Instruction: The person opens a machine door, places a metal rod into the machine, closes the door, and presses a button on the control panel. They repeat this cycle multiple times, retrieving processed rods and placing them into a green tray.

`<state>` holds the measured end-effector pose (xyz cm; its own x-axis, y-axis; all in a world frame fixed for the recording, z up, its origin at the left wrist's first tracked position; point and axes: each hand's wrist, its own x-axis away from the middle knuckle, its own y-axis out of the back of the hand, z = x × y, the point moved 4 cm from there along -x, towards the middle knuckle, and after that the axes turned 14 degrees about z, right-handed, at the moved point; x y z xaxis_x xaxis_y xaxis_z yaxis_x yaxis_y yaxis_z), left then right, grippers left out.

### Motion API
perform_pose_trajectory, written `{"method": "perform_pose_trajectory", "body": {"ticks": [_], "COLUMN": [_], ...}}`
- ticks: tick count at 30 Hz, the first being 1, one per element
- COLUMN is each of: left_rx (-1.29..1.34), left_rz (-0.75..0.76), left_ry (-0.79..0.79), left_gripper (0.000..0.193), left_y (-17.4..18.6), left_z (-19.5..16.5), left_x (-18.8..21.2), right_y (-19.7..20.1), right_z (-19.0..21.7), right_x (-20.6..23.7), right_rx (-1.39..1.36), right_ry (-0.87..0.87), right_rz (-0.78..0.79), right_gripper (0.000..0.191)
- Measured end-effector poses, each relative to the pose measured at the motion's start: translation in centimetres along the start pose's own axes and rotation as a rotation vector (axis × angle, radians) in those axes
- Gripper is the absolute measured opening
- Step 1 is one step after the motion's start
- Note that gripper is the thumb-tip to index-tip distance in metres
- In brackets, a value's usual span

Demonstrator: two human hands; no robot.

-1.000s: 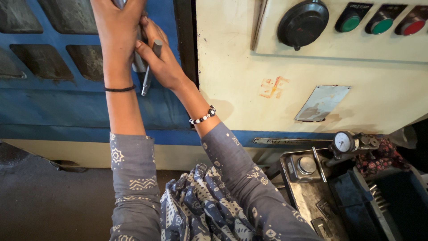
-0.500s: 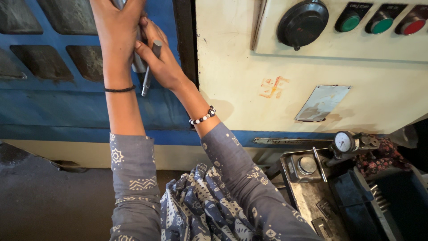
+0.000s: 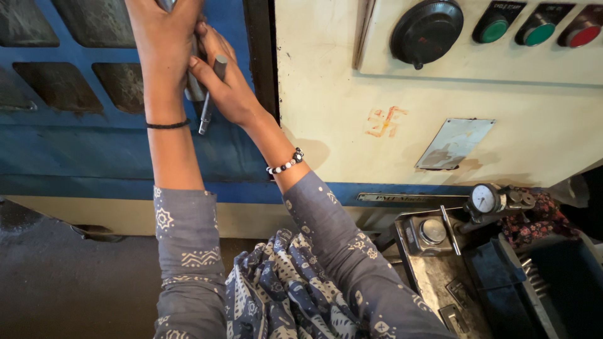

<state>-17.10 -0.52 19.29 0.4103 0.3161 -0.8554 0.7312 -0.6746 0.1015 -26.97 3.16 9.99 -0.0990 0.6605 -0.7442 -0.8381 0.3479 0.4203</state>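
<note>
- Head view: left hand [image 3: 164, 47] is gripping the grey door handle [image 3: 193, 88] on the blue machine door [image 3: 75, 144]
- Right hand [image 3: 227, 85] is closing around a short metal rod [image 3: 211, 94], just beside that handle
- Dial gauge [image 3: 484, 198] is resting at lower right

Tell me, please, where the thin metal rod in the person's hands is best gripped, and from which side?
Judging from this view, grip the metal rod on its bare lower end, coming from below. It hangs nearly upright against the blue door; the left hand and right hand already cover its upper part.
</note>
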Motion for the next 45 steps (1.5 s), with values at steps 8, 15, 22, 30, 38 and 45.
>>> {"method": "perform_pose_trajectory", "body": {"ticks": [8,15,22,30,38,45], "left_rx": [-0.01,0.025,-0.024,-0.145,-0.042,-0.002], "left_rz": [-0.028,-0.007,-0.034,-0.053,-0.011,-0.011], "left_ry": [0.061,-0.024,0.068,-0.009,0.053,-0.004], "left_gripper": [0.02,0.02,0.02,0.028,0.021,0.022], "left_y": [-0.5,-0.9,-0.7,-0.6,-0.6,-0.3], "left_z": [-1.6,-2.1,-1.4,-1.9,-0.6,-0.3], "left_x": [-0.1,-0.2,-0.2,-0.2,0.0,0.3], "right_y": [-0.1,0.1,0.1,0.0,0.2,0.2], "right_z": [0.2,0.2,-0.2,0.1,-0.1,0.1], "right_x": [0.0,0.1,0.2,0.2,0.5,0.5], "right_rx": [-0.013,-0.027,-0.042,-0.035,-0.033,-0.026], "right_ry": [0.003,0.014,-0.007,-0.014,0.017,0.006], "right_rz": [0.005,0.003,-0.007,0.002,-0.002,-0.002], "right_gripper": [0.071,0.07,0.07,0.069,0.068,0.068]}}
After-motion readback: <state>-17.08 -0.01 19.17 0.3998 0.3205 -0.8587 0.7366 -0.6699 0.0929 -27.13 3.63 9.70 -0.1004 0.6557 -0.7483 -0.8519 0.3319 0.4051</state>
